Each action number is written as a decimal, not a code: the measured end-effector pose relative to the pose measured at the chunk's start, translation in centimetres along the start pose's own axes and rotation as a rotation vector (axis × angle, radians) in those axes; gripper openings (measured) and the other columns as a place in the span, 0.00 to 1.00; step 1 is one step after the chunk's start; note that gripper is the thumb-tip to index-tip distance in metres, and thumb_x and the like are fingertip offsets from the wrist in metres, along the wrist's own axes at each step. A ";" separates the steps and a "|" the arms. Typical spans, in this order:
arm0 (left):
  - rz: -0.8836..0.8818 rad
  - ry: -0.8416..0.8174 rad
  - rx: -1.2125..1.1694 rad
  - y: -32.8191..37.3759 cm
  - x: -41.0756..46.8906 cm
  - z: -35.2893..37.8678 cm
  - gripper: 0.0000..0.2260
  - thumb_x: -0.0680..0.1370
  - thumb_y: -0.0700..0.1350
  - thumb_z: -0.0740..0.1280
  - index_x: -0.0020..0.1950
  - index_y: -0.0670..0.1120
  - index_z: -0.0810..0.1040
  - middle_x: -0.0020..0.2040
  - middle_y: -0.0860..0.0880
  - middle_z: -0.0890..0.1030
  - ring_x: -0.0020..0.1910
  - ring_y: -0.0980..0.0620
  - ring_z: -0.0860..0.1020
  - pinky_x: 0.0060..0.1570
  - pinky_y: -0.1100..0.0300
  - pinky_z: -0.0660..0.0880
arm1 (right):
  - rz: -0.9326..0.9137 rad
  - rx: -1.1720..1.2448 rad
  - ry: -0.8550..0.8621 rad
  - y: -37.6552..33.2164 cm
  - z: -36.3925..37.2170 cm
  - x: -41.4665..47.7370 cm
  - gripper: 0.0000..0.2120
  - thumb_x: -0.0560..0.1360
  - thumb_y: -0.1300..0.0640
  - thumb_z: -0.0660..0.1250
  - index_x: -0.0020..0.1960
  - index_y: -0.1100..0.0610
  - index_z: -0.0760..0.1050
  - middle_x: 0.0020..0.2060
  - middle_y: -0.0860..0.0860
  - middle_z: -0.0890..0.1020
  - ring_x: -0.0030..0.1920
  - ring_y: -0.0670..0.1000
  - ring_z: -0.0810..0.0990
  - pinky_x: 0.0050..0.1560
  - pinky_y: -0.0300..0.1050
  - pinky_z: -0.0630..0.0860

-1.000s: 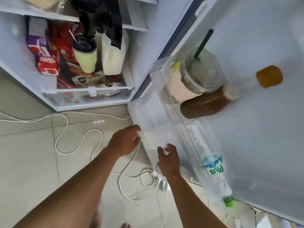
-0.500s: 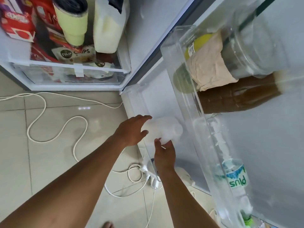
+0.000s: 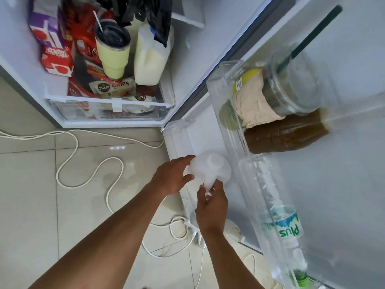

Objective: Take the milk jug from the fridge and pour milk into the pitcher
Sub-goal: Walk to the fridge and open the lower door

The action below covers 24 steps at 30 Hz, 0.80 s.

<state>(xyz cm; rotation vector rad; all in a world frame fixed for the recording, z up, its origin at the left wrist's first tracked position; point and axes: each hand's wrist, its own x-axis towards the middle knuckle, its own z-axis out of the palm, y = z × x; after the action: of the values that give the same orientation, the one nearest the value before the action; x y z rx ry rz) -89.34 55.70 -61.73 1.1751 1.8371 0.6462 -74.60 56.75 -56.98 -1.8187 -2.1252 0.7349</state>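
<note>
A white translucent milk jug (image 3: pixel 210 170) with a white cap stands in the lowest bin of the open fridge door (image 3: pixel 179 138), seen from above. My left hand (image 3: pixel 173 176) clasps its left side, fingers over the top edge and thumb below. My right hand (image 3: pixel 211 202) is closed around the jug's near part, where the handle seems to be. A second, larger jug of milk (image 3: pixel 149 61) sits on the bottom shelf inside the fridge, partly under a black bag. No pitcher is in view.
The clear door shelf (image 3: pixel 229 113) above my hands holds an iced drink cup, a brown bottle (image 3: pixel 285 136) and a water bottle (image 3: pixel 288 228). A pale green tumbler (image 3: pixel 112 51) and snack packs fill the fridge shelf. White cables (image 3: pixel 87 178) loop over the tiled floor.
My view dropped and closed in on the door. Both hands reached into the bottom door bin and took hold of the jug, which has risen into sight.
</note>
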 end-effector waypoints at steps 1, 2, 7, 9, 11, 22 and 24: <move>-0.011 -0.004 -0.002 0.0 -0.4 0.1 0.28 0.81 0.54 0.65 0.79 0.55 0.59 0.72 0.54 0.73 0.68 0.48 0.73 0.65 0.56 0.69 | -0.006 0.003 -0.020 -0.1 -0.2 -0.2 0.13 0.78 0.53 0.64 0.61 0.54 0.70 0.52 0.51 0.82 0.51 0.52 0.82 0.56 0.53 0.79; -0.027 -0.007 0.009 0.3 -1.1 -0.2 0.29 0.81 0.55 0.65 0.79 0.54 0.59 0.72 0.53 0.73 0.68 0.48 0.73 0.65 0.55 0.68 | -0.018 0.008 -0.037 -0.5 -0.8 -0.6 0.14 0.79 0.52 0.63 0.63 0.54 0.70 0.55 0.51 0.81 0.54 0.51 0.81 0.58 0.53 0.78; -0.080 0.030 -0.034 1.0 -4.8 -1.8 0.31 0.78 0.61 0.67 0.78 0.55 0.62 0.70 0.54 0.76 0.66 0.48 0.75 0.62 0.54 0.72 | -0.140 -0.002 -0.048 -3.3 -3.8 -1.6 0.15 0.80 0.56 0.63 0.66 0.55 0.69 0.58 0.51 0.79 0.58 0.47 0.77 0.65 0.44 0.71; -0.105 0.069 -0.082 1.4 -6.3 -3.0 0.32 0.76 0.61 0.69 0.77 0.56 0.63 0.69 0.54 0.77 0.65 0.48 0.76 0.61 0.52 0.74 | -0.160 0.023 -0.079 -4.8 -4.4 -2.1 0.15 0.80 0.55 0.62 0.66 0.55 0.69 0.57 0.50 0.80 0.57 0.48 0.78 0.64 0.44 0.73; -0.143 0.119 -0.109 1.8 -8.1 -4.5 0.33 0.74 0.60 0.71 0.76 0.56 0.63 0.70 0.54 0.76 0.66 0.47 0.76 0.61 0.51 0.74 | -0.184 0.071 -0.119 -6.4 -4.8 -3.1 0.13 0.80 0.54 0.61 0.64 0.54 0.69 0.55 0.50 0.80 0.55 0.50 0.79 0.60 0.48 0.77; -0.152 0.325 -0.208 3.6 -18.9 -14.1 0.52 0.59 0.61 0.77 0.77 0.63 0.53 0.72 0.58 0.70 0.68 0.48 0.73 0.60 0.45 0.76 | -0.411 0.234 -0.288 -15.2 -8.7 -8.2 0.10 0.79 0.59 0.61 0.60 0.56 0.71 0.50 0.49 0.79 0.49 0.48 0.76 0.52 0.39 0.72; -0.141 0.350 -0.231 4.4 -20.3 -15.5 0.52 0.59 0.59 0.79 0.77 0.64 0.54 0.71 0.58 0.71 0.67 0.49 0.73 0.60 0.46 0.77 | -0.446 0.248 -0.305 -16.7 -10.2 -8.8 0.10 0.79 0.59 0.61 0.61 0.55 0.71 0.51 0.49 0.79 0.49 0.48 0.77 0.53 0.41 0.73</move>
<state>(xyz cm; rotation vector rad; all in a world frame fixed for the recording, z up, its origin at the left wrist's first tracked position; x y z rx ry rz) -96.34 39.53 -42.74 0.8094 2.0453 1.0021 -82.05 48.80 -38.52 -1.1073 -2.3737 1.1447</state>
